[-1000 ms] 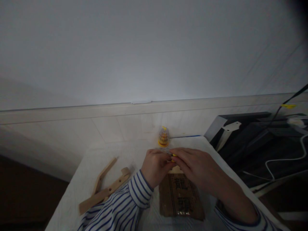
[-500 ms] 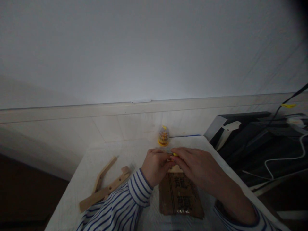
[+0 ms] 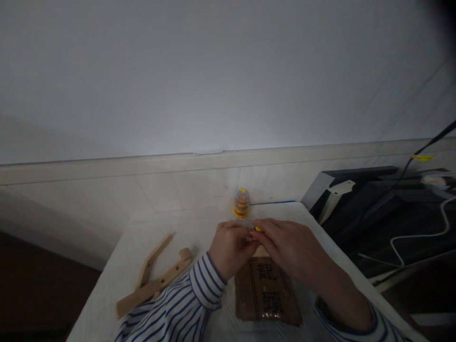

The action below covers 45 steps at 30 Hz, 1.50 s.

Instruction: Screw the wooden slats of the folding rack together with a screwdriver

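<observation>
My left hand point(image 3: 231, 249) is closed, its fingertips pinched against those of my right hand; what they hold is hidden. My right hand point(image 3: 288, 242) is closed on a small yellow-handled screwdriver point(image 3: 258, 229), mostly covered by the fingers. Just below the fingertips a pale wooden piece point(image 3: 261, 251) shows in part, at the top edge of a brown printed packet point(image 3: 267, 294) lying on the table. Behind the hands stands a clear dome-shaped bit case point(image 3: 242, 204) with a yellow base and yellow tip.
Wooden bars with holes point(image 3: 155, 285) lie on the white-covered table point(image 3: 103, 304) beside my left sleeve. A pale wall point(image 3: 213, 95) rises behind the table. Dark panels point(image 3: 377, 209) and a white cable point(image 3: 420, 236) are at the right.
Both hands stay in nearly the same place, the fingers shifting only slightly around the yellow handle. The view has moved a little.
</observation>
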Motion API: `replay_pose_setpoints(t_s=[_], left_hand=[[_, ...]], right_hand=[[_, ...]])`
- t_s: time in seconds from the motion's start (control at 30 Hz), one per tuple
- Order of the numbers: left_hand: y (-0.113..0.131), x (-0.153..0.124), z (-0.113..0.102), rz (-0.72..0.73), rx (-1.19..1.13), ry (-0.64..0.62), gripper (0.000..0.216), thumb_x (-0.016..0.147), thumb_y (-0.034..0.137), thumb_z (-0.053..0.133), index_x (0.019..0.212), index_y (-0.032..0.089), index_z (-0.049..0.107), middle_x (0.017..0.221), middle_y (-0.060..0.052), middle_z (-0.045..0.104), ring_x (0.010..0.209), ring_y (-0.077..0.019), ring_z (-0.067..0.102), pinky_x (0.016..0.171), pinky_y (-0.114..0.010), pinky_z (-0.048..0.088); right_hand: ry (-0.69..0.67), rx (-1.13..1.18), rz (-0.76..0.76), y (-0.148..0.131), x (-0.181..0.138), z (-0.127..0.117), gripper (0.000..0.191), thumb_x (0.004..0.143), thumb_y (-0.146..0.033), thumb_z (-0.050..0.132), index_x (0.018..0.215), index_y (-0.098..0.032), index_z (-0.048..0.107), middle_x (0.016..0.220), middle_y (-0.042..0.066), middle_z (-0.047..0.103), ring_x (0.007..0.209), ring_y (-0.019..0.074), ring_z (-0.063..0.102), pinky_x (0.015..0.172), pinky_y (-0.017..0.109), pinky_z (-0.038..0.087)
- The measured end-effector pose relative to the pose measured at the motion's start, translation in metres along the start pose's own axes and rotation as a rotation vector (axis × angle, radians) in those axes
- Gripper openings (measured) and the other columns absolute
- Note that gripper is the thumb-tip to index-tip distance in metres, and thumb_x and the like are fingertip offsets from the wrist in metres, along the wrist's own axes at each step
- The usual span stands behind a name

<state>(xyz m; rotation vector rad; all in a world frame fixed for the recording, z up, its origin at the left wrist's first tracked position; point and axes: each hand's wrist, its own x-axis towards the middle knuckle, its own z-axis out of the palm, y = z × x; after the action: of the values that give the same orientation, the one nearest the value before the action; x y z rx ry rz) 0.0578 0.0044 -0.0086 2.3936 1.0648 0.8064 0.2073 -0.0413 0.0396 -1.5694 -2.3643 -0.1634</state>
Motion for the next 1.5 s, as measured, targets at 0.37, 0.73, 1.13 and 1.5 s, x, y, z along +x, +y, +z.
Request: replay_pose_setpoints(t_s=[0.37, 0.73, 1.13, 1.5], left_hand=[[-0.004, -0.0016, 0.0023, -0.029, 0.032, 0.074, 0.007, 0.069, 0.021, 0.071, 0.066, 0.017, 0.066, 0.065, -0.002, 0.065, 0.072, -0.0181, 0.059, 0.075, -0.032, 0.04], [-0.0021, -0.0014, 0.0014, -0.014, -0.008, 0.073, 0.002, 0.071, 0.021, 0.069, 0.072, 0.02, 0.068, 0.067, 0.0, 0.066, 0.072, -0.0176, 0.059, 0.076, -0.034, 0.04], [-0.0029, -0.0008, 0.0015, -0.021, -0.019, 0.047, 0.006, 0.073, 0.027, 0.068, 0.075, 0.021, 0.07, 0.071, -0.001, 0.068, 0.076, -0.0177, 0.06, 0.077, -0.032, 0.04], [-0.002, -0.0002, -0.0012, 0.033, -0.055, -0.026, 0.005, 0.077, 0.022, 0.064, 0.077, 0.022, 0.069, 0.068, 0.001, 0.066, 0.073, -0.0156, 0.059, 0.077, -0.029, 0.04]], right_hand=[[-0.003, 0.086, 0.011, 0.0002, 0.0004, 0.0047, 0.021, 0.089, -0.028, 0.044, 0.098, -0.017, 0.06, 0.087, 0.007, 0.068, 0.078, 0.0226, 0.064, 0.064, 0.037, 0.05], [0.025, 0.179, -0.077, 0.0021, -0.0008, -0.003, 0.029, 0.088, -0.017, 0.038, 0.107, -0.012, 0.059, 0.103, 0.011, 0.066, 0.094, 0.0221, 0.061, 0.08, 0.04, 0.05], [-0.012, 0.123, -0.062, 0.0018, -0.0016, -0.0025, 0.025, 0.088, -0.017, 0.038, 0.101, -0.016, 0.06, 0.097, 0.008, 0.067, 0.085, 0.02, 0.064, 0.072, 0.035, 0.051], [-0.022, 0.04, -0.029, 0.0002, -0.0034, -0.003, 0.021, 0.089, -0.019, 0.04, 0.095, -0.017, 0.059, 0.089, 0.008, 0.068, 0.076, 0.0208, 0.064, 0.062, 0.032, 0.048]])
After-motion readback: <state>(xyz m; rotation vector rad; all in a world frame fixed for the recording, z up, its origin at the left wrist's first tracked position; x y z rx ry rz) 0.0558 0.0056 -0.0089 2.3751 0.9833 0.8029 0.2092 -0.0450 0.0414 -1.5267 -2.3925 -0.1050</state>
